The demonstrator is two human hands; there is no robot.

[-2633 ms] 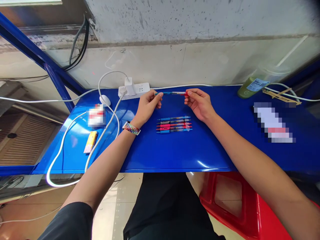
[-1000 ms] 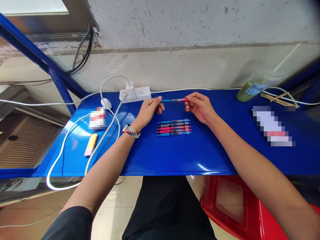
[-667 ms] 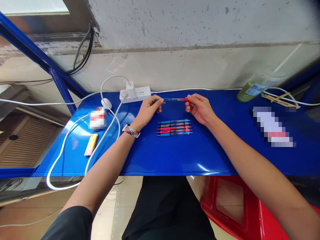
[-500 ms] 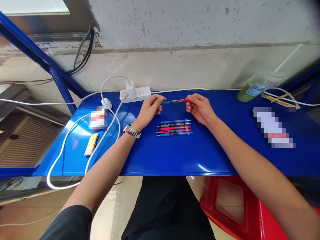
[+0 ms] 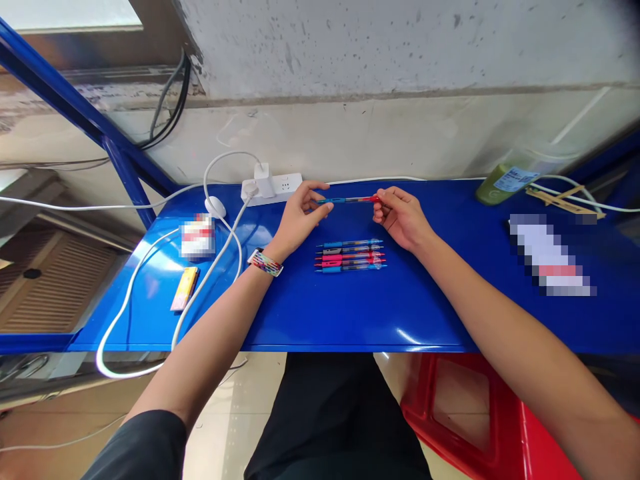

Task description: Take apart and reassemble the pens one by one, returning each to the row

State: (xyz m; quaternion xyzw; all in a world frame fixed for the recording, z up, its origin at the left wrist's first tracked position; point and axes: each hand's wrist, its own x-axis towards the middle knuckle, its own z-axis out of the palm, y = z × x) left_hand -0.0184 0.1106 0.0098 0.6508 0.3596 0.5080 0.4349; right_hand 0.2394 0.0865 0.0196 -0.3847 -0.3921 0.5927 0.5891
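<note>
A pen [image 5: 350, 199] with a blue grip and a red end is held level above the blue table [image 5: 350, 307], between both hands. My left hand [image 5: 300, 215] pinches its blue tip end; a patterned band is on that wrist. My right hand [image 5: 400, 215] pinches its red end. Just in front of the hands, several pens [image 5: 350, 256] with blue, black and pink grips lie side by side in a neat row on the table.
A white power strip [image 5: 273, 183] with a plugged charger and looping white cables [image 5: 210, 260] sits at the back left. A blurred small box [image 5: 197, 236] and a yellow packet [image 5: 183, 288] lie left. A green bottle [image 5: 510, 177] and a blurred object [image 5: 547, 263] are right. A red stool [image 5: 465, 407] stands below.
The pen stays pinched between both hands over the row. My left fingers shifted slightly along its blue end; the view drifted a little.
</note>
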